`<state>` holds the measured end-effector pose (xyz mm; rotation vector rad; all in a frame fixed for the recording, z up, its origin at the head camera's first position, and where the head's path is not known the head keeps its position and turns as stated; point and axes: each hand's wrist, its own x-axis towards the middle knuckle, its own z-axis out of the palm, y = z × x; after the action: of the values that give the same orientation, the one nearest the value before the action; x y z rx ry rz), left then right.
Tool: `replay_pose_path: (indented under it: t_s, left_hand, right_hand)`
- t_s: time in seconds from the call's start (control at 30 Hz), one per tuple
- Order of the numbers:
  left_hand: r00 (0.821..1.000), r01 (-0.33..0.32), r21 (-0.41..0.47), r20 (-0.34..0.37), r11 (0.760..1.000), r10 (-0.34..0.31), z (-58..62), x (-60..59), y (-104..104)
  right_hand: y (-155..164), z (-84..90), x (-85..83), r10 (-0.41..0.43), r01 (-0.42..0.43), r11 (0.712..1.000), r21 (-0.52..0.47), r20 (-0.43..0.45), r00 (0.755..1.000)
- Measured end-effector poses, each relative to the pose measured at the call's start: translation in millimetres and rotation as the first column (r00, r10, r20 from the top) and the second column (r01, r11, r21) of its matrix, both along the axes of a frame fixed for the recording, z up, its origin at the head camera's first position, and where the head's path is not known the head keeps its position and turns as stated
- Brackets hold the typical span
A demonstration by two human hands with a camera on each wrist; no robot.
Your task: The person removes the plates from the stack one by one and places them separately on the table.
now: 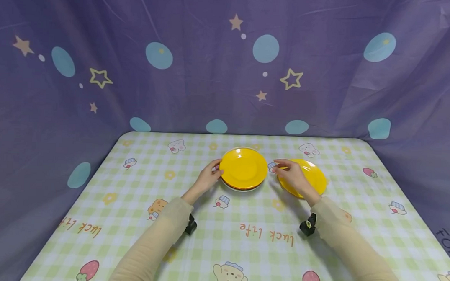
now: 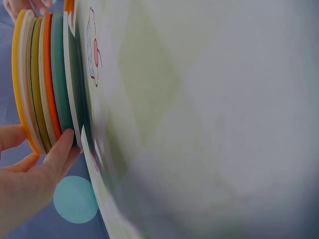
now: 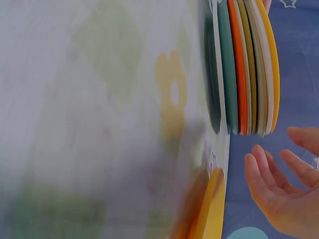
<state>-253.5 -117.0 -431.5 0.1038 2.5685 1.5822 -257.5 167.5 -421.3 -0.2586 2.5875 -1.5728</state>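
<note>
A stack of several plates (image 1: 243, 168) stands near the middle of the table, with a yellow plate on top. From the side, the left wrist view shows its coloured rims, among them yellow, white, orange and a teal plate (image 2: 61, 74). My left hand (image 1: 207, 177) touches the stack's left side, its fingers (image 2: 59, 152) lying along the rims. To the right sits another yellow plate (image 1: 311, 178), partly covered by my right hand (image 1: 294, 177). That hand hovers over the plate's left part, fingers loosely bent and holding nothing, with a gap between its fingertips (image 3: 256, 149) and the stack.
A green-and-white checked cloth (image 1: 257, 259) with printed cakes, strawberries and lettering covers the table. Behind and at both sides hangs a purple curtain (image 1: 212, 94) with stars and blue dots. A black wrist camera (image 1: 308, 225) hangs under the right forearm.
</note>
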Motion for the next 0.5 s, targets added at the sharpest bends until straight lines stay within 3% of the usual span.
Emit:
replay_pose_path:
  t_s: [0.5]
  left_hand:
    - [1.0,0.007,0.005,0.0,1.0,-0.007,0.2,0.7,0]
  right_hand:
    - [-27,0.0,-0.3,-0.036,0.042,0.988,-0.15,0.044,0.998]
